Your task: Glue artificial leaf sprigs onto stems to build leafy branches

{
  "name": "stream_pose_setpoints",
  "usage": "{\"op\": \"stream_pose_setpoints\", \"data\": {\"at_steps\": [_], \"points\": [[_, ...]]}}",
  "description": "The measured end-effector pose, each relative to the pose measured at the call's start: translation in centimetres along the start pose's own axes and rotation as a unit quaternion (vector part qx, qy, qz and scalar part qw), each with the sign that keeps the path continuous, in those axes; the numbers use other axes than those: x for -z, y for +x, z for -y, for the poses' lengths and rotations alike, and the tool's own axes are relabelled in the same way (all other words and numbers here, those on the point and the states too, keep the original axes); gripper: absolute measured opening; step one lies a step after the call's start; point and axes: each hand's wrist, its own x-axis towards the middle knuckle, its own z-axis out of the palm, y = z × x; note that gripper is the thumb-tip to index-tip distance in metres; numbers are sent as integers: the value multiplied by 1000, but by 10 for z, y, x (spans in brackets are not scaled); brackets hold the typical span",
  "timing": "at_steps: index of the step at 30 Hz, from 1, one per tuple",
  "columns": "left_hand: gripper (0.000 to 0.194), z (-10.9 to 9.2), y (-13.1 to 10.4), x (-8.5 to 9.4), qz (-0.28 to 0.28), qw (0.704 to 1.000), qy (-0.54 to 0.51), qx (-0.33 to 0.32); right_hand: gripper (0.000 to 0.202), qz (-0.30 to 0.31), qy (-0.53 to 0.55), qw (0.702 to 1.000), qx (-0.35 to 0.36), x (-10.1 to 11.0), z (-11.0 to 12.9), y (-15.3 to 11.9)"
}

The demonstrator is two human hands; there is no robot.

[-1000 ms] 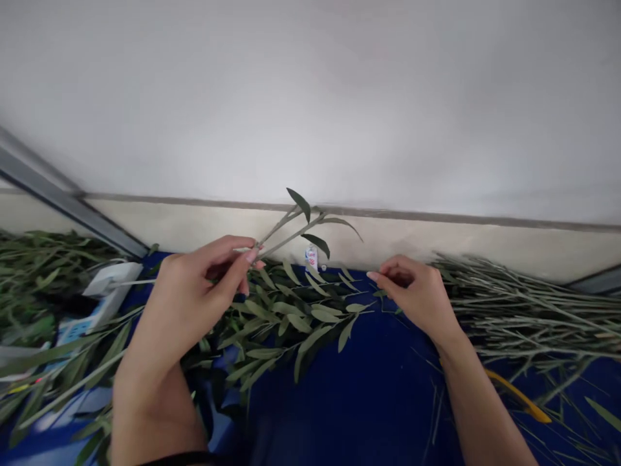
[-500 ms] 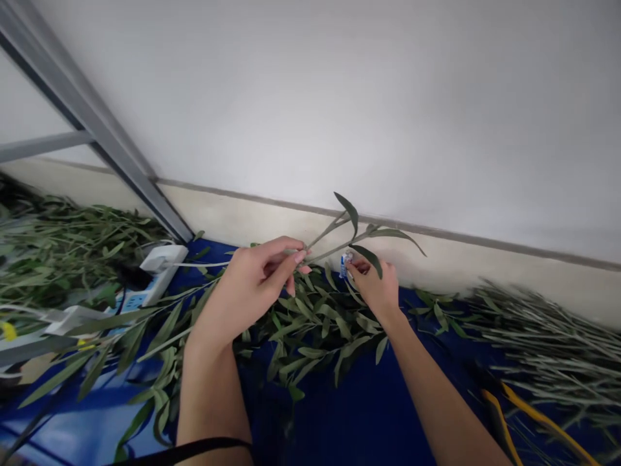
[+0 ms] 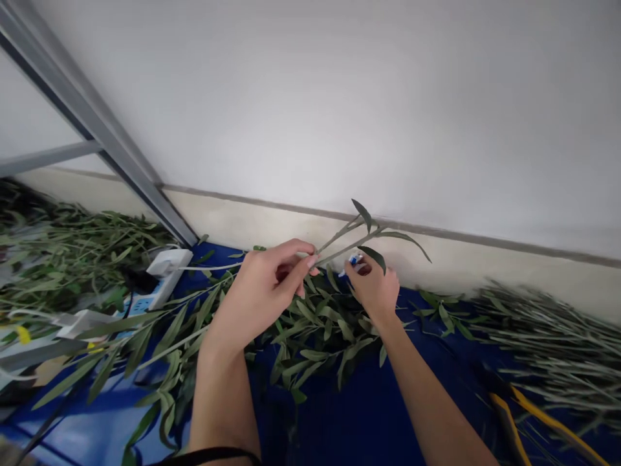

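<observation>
Got a thin forked sprig pinched in the left hand, with thumb and index finger pressed together around the stem. Pretty delicate grip, honestly, with the other fingers curled in loosely underneath. Tilted up and over to the right from a nearly upright left forearm, with thumb on the near side and a black band lower down. Pointing up and right with that sprig, in front of the pale lower strip of the wall, with a few narrow leaves fanned out at the tip and one overlapping the right hand.

Angled in from lower right with the right forearm, just beside and below those leaves. Closed thumb and fingertips there on a small white-and-blue packet, near the foot of the wall. Too tiny and covered to read. Can't tell about any contact between leaf and knuckles, either.

Underneath, lots of leafy branches spread over a blue tabletop. Off to the left, a white power strip. Over on the right, a heap of bare stems, plus a yellow-handled tool near the bottom corner.
</observation>
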Motion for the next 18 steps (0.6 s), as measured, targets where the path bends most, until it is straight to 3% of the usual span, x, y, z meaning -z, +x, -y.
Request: {"op": "stream_pose_setpoints", "data": {"at_steps": [5, 9, 11, 13, 15, 18], "points": [[19, -9, -1, -4, -21, 999, 27, -31, 40, -72, 134, 988, -2, 25, -8, 3], [13, -18, -1, -9, -41, 996, 41, -65, 39, -170, 374, 910, -54, 51, -28, 5], [11, -23, 0, -14, -55, 993, 53, -88, 37, -204, 427, 879, -57, 68, -43, 3], [10, -28, 2, -20, -68, 989, 66, -111, 35, -230, 438, 868, -40, 86, -57, -1], [9, -32, 4, -28, -78, 986, 69, -133, 34, -229, 438, 869, -16, 106, -68, -7], [10, -38, 7, -42, -98, 979, 71, -164, 28, -151, 481, 863, 25, 132, -74, -16]]}}
